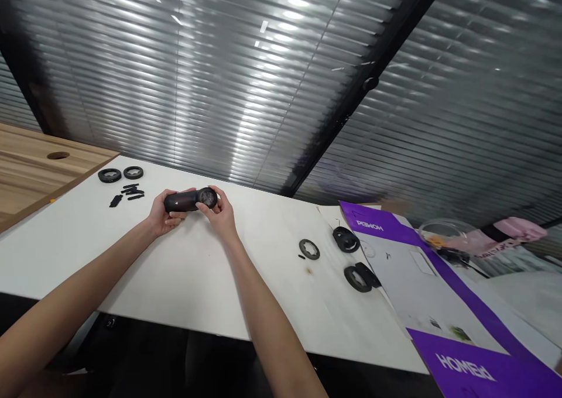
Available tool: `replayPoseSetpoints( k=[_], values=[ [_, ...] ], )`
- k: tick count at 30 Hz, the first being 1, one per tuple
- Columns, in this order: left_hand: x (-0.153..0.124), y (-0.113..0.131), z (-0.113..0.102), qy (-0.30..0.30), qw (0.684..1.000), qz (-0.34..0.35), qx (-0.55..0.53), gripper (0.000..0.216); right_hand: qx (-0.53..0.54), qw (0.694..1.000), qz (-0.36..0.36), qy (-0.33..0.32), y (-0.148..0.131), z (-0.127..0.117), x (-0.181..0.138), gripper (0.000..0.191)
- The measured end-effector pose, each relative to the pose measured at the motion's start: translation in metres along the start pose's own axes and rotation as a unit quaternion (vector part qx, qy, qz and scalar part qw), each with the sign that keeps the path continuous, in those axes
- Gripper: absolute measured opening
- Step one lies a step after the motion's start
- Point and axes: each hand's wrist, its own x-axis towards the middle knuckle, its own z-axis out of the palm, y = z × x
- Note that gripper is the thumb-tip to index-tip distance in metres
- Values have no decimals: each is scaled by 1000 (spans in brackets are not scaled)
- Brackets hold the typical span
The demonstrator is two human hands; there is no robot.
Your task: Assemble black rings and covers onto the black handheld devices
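Observation:
A black cylindrical device (187, 200) with a round grille at its right end is held above a white table (197, 269). My left hand (161, 215) wraps round its left end. At the grille end, the fingers of my right hand (220, 212) pinch the rim. Both arms reach forward from the near edge of the table.
Two black rings (109, 175) and several small black strips (129, 192) lie at the far left. A flat ring (309, 249) and two black round parts (346, 240) lie to the right. A purple and white box (421, 281) covers the right side. Wooden desk (26, 170) at left.

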Motion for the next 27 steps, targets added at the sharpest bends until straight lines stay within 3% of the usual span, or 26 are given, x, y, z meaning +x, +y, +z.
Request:
replayPoseSetpoints(
  k=[10,18,27],
  values=[
    [-3,0,7,19,1000,-5,24,59,-52,998,17,-39,2,-11,0,65],
    [-4,-6,15,21,998,45,42,56,-54,997,11,-50,10,-15,10,80],
    [-4,-15,13,3,984,127,125,53,-88,995,18,-42,26,-21,13,70]
  ],
)
